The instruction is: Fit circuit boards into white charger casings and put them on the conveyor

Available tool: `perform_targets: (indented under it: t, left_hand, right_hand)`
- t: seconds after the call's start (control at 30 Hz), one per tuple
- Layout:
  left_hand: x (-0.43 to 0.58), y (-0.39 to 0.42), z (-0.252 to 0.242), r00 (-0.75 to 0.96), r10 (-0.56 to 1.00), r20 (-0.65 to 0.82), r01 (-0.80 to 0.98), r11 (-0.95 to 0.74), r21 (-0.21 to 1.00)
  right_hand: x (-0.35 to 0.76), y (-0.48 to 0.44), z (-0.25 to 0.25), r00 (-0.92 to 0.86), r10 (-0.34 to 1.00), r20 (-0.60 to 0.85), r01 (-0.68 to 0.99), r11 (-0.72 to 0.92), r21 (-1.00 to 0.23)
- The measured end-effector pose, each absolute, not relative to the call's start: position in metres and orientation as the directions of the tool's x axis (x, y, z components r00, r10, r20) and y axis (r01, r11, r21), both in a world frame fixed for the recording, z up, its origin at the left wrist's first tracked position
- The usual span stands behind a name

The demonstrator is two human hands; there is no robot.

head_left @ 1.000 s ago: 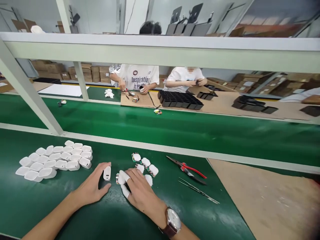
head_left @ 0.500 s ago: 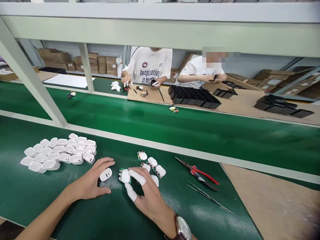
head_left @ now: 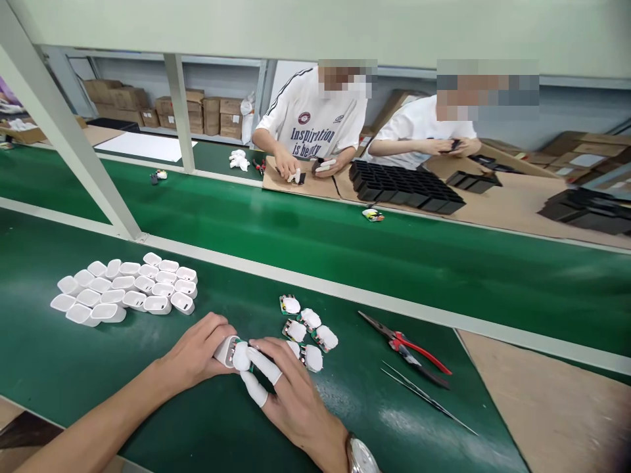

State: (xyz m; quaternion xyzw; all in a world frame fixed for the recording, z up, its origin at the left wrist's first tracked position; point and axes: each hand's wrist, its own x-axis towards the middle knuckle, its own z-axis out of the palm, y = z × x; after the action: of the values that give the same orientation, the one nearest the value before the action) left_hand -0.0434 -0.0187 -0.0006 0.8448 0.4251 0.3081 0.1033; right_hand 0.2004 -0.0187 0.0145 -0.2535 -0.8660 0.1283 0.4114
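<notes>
My left hand (head_left: 204, 348) is closed around a white charger housing (head_left: 225, 353), its open end tilted toward the right. Between the white-covered thumb and forefinger of my right hand (head_left: 288, 387) is a small circuit board (head_left: 241, 357) with a white pad on top. The board meets the mouth of the housing; how far it sits inside I cannot tell. Several more circuit boards (head_left: 313, 358) with white pads lie just beyond my right hand. To the left, many white housings (head_left: 112, 295) stand in a cluster with their openings up.
Red-handled long-nose pliers (head_left: 404, 348) and metal tweezers (head_left: 428, 397) lie on the right of the green bench. A metal post (head_left: 106, 177) rises at the left. Across the green belt (head_left: 276, 230), two people handle parts beside black trays (head_left: 407, 187).
My left hand has closed on the housing and lifted and turned it. My right hand has brought the board against its opening. The view has shifted slightly.
</notes>
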Motion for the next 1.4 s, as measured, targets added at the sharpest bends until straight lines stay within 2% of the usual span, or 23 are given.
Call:
perform_targets:
  t: [0.17, 0.33, 0.57, 0.7, 0.9, 1.27, 1.33, 1.4]
  left_hand:
    - [-0.045, -0.019, -0.001, 0.488, 0.754, 0.44, 0.652, -0.65, 0.39]
    - [-0.045, -0.021, -0.001, 0.524, 0.751, 0.401, 0.636, -0.658, 0.402]
    - [-0.044, -0.019, -0.008, 0.523, 0.799, 0.298, 0.554, -0.584, 0.593]
    - [-0.041, -0.02, -0.009, 0.486, 0.817, 0.31, 0.541, -0.559, 0.628]
    - [-0.042, -0.024, -0.009, 0.483, 0.83, 0.279, 0.537, -0.533, 0.654]
    - [-0.04, -0.021, -0.001, 0.525, 0.799, 0.293, 0.474, -0.56, 0.68]
    - [-0.04, -0.02, -0.002, 0.53, 0.796, 0.292, 0.472, -0.563, 0.678]
    - [-0.041, -0.02, -0.003, 0.533, 0.795, 0.29, 0.471, -0.563, 0.679]
  right_hand:
    - [0.199, -0.021, 0.012, -0.574, 0.552, 0.605, 0.381, 0.834, -0.4]
    - [0.198, -0.022, 0.015, -0.602, 0.554, 0.574, 0.396, 0.832, -0.388]
    - [0.196, -0.021, 0.023, -0.681, 0.586, 0.44, 0.431, 0.806, -0.406]
    - [0.191, -0.022, 0.016, -0.69, 0.572, 0.444, 0.414, 0.815, -0.406]
    - [0.187, -0.026, 0.014, -0.642, 0.621, 0.45, 0.422, 0.776, -0.469]
    - [0.189, -0.017, 0.005, -0.737, 0.467, 0.488, 0.394, 0.884, -0.25]
    - [0.188, -0.016, 0.004, -0.73, 0.474, 0.492, 0.395, 0.88, -0.262]
    - [0.187, -0.015, 0.005, -0.703, 0.513, 0.492, 0.392, 0.857, -0.333]
